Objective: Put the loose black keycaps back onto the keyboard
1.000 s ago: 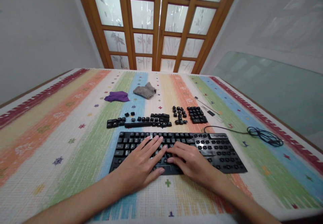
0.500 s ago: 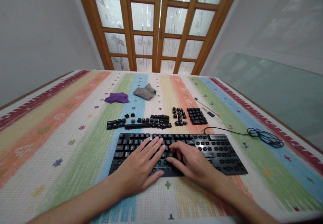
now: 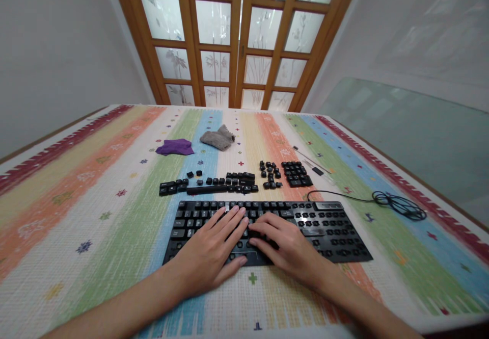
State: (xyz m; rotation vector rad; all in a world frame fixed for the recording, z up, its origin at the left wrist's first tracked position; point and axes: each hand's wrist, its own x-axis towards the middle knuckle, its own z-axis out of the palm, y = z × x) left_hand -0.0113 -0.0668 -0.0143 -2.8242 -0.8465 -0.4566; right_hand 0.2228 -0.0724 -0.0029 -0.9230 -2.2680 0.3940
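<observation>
A black keyboard (image 3: 336, 237) lies on the striped cloth, with keycaps on its upper left part and bare key sockets on the right side and along the lower rows. My left hand (image 3: 210, 250) rests flat across its left-middle keys, fingers stretched out. Beside its fingertips, my right hand (image 3: 284, 242) is bent over the middle of the keyboard, thumb and index finger pinched at a small black keycap (image 3: 253, 234), mostly hidden by the fingers. Behind the keyboard lie loose keycaps, including a long space bar (image 3: 207, 190) and a block of number-pad keycaps (image 3: 296, 174).
A purple cloth (image 3: 175, 147) and a grey cloth (image 3: 217, 139) lie farther back. The keyboard's coiled cable (image 3: 399, 206) is at the right. A thin stick-like tool (image 3: 311, 159) and a small dark piece (image 3: 318, 171) lie beyond the number-pad keycaps.
My right thumb and index finger have shifted slightly left and down onto the keys with the keycap. The left hand stays in place on the keyboard.
</observation>
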